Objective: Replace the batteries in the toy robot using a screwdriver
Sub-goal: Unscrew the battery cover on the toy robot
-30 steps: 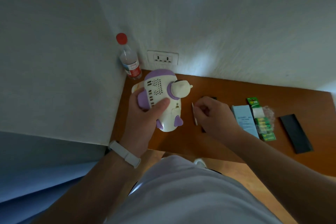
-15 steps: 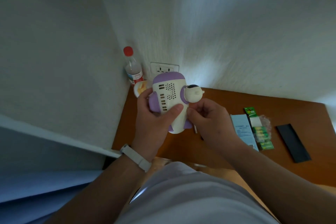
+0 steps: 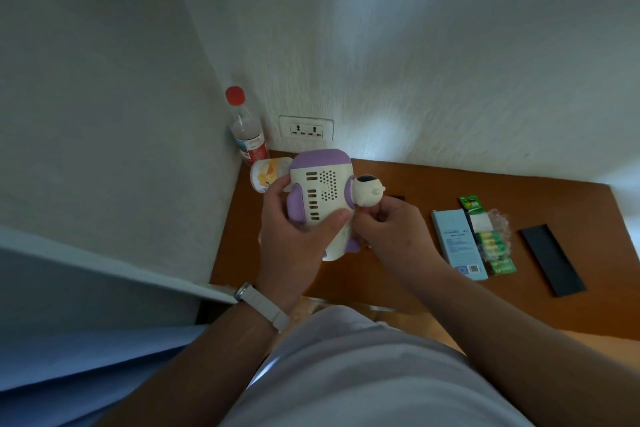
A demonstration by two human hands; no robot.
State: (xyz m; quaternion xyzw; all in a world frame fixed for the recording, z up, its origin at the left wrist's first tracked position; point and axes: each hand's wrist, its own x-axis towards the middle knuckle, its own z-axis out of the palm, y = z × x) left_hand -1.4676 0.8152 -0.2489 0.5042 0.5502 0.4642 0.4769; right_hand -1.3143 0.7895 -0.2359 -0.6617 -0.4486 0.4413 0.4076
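The white and purple toy robot (image 3: 325, 191) is held above the left end of the wooden table (image 3: 433, 291), its vented back facing me. My left hand (image 3: 294, 243) grips its body, thumb across the vents. My right hand (image 3: 391, 236) is pressed against the robot's right side below its round arm, fingers curled around a thin screwdriver. Only a small end of the screwdriver (image 3: 369, 246) shows under the hand. A green pack of batteries (image 3: 491, 244) lies on the table to the right.
A light blue box (image 3: 455, 243) lies beside the batteries, a flat black strip (image 3: 550, 260) further right. A red-capped bottle (image 3: 247, 135) and a small cup (image 3: 266, 175) stand in the wall corner, below a wall socket (image 3: 306, 128). A small black item (image 3: 397, 198) lies behind my right hand.
My right hand, with the screwdriver, has moved left from the table up against the robot's side. My left hand has raised the robot a little. The view has tilted upward.
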